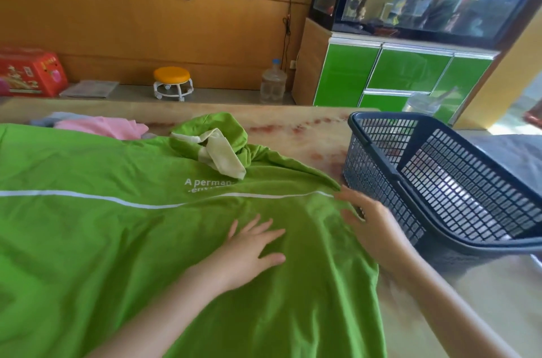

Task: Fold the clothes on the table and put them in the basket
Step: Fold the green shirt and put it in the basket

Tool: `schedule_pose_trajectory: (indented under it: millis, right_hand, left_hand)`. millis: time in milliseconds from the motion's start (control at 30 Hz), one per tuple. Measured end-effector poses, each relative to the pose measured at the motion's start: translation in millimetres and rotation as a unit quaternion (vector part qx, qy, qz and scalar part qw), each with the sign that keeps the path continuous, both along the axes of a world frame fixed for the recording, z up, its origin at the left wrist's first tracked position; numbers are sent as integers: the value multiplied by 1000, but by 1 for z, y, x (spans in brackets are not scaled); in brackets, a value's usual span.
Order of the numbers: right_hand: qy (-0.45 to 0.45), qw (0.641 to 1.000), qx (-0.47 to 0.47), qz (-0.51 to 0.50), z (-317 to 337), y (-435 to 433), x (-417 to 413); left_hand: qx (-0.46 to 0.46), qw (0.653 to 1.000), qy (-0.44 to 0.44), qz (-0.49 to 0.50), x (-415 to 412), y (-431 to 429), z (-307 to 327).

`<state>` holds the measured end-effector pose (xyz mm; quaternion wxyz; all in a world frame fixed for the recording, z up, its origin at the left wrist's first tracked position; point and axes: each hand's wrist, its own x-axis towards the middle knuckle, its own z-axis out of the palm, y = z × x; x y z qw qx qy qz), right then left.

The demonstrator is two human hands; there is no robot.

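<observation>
A large green shirt (117, 240) with a white stripe and white lettering lies spread over the table, its hood or collar bunched at the top with a pale lining showing. My left hand (252, 252) presses flat on the cloth with fingers spread. At the shirt's right edge my right hand (366, 220) touches the fabric, fingers straight. A dark blue mesh basket (381, 149) stands tilted on the table just right of that hand, and it looks empty.
Pink clothing (99, 127) and a grey piece (55, 118) lie at the table's (293, 129) far left. Behind the table are a small orange-topped stool (173, 83), a water jug (272, 83), a red box (32, 71) and a green cabinet (404, 76) under an aquarium.
</observation>
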<state>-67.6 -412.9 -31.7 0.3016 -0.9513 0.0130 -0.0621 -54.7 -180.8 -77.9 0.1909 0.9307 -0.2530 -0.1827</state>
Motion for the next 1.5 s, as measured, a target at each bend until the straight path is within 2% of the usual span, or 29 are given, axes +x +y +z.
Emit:
schedule_pose_trajectory:
  millis: [100, 200, 367, 433, 567, 667, 767, 833, 967, 1100, 1200, 1400, 1500]
  right_hand:
    - [41, 999, -4, -21, -21, -5, -30]
    - [42, 997, -12, -60, -31, -2, -50]
    - [66, 980, 105, -156, -40, 0, -66]
    - [46, 975, 131, -173, -39, 2, -67]
    - [-52, 956, 199, -209, -28, 14, -67]
    - [-125, 969, 123, -177, -27, 36, -70]
    - [-199, 975, 8, -95, -37, 60, -77]
    - [-220, 973, -37, -61, -49, 70, -82]
    - [-226, 972, -43, -37, -67, 70, -95]
    - [-166, 971, 116, -124, -58, 39, -97]
    - [-101, 967, 172, -159, -55, 11, -86]
    - [19, 936, 293, -196, -67, 1, -67]
    - [35, 924, 316, -215, -71, 2, -63]
  left_hand:
    - [-40, 999, 4, 16, -7, -19, 7]
    - [-71, 997, 10, 43, -14, -32, 10]
    - [-147, 984, 7, 102, -26, -41, 17]
    - [-163, 979, 5, 122, -29, -43, 23]
    - [-211, 965, -3, 154, -29, -53, 32]
    - [-295, 931, 17, 213, -21, -63, 34]
    - [-323, 908, 61, 260, -12, -77, 36]
    - [-292, 912, 72, 278, -8, -87, 39]
    - [-220, 935, 44, 275, -3, -97, 34]
    - [-247, 927, 18, 283, 4, -81, 18]
    - [-308, 899, 46, 309, 6, -61, 12]
    - [-387, 849, 113, 341, 2, -36, 7]
    - [-397, 859, 79, 315, 3, -29, 1]
